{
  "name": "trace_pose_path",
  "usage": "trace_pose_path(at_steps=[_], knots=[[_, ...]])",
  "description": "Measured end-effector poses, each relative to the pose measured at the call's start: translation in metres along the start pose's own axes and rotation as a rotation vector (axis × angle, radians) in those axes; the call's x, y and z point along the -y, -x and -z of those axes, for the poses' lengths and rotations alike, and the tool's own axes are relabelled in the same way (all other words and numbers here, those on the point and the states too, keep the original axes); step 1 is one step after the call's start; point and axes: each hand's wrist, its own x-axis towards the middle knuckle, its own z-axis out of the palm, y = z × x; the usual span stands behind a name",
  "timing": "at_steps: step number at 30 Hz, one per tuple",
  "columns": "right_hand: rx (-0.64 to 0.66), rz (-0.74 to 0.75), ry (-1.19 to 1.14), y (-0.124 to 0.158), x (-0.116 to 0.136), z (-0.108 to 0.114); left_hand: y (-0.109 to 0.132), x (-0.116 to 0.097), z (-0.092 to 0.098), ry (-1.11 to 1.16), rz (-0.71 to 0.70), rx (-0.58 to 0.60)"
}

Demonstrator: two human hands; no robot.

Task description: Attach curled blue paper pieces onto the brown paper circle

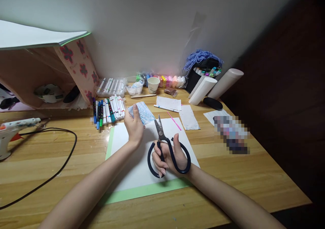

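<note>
My left hand (134, 126) is closed on a piece of paper (145, 112) coloured with blue strokes, its thumb lying over the near side. In my right hand (170, 156) is a pair of scissors (160, 131) with large black looped handles. Fingers pass through the handles, and the blades point up and away, slightly parted, close to the paper's right corner. Beneath both hands lies a white sheet (132, 175) on a light green one (149, 191). A thin pink stick (174, 121) rests near the white sheet's far right edge.
Markers (109, 110) lie at the back left. Paper pieces (189, 117), a paper cup (153, 85) and a plastic bowl (135, 87) stand farther back. White rolls (203, 91) are at right. A glue gun (15, 131) with a black cord (73, 144) occupies the left side.
</note>
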Motion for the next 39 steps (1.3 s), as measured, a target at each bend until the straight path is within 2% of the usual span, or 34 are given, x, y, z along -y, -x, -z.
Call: trace_pose_path(at_steps=[4, 8, 15, 26, 39], knots=[[-0.014, 0.016, -0.068, 0.000, -0.003, -0.001, -0.001, -0.002, 0.000, -0.031, -0.012, -0.014], [-0.017, -0.030, -0.127, 0.001, -0.004, -0.003, -0.002, -0.004, -0.001, -0.023, -0.024, -0.027], [-0.011, -0.086, -0.193, 0.001, 0.001, -0.005, 0.000, -0.004, -0.002, 0.046, 0.030, 0.023], [0.130, -0.096, -0.308, 0.001, 0.006, -0.004, 0.006, -0.014, -0.004, 0.128, 0.123, 0.084], [0.096, -0.090, -0.306, 0.001, 0.007, -0.008, 0.010, -0.021, -0.006, 0.149, 0.175, 0.082]])
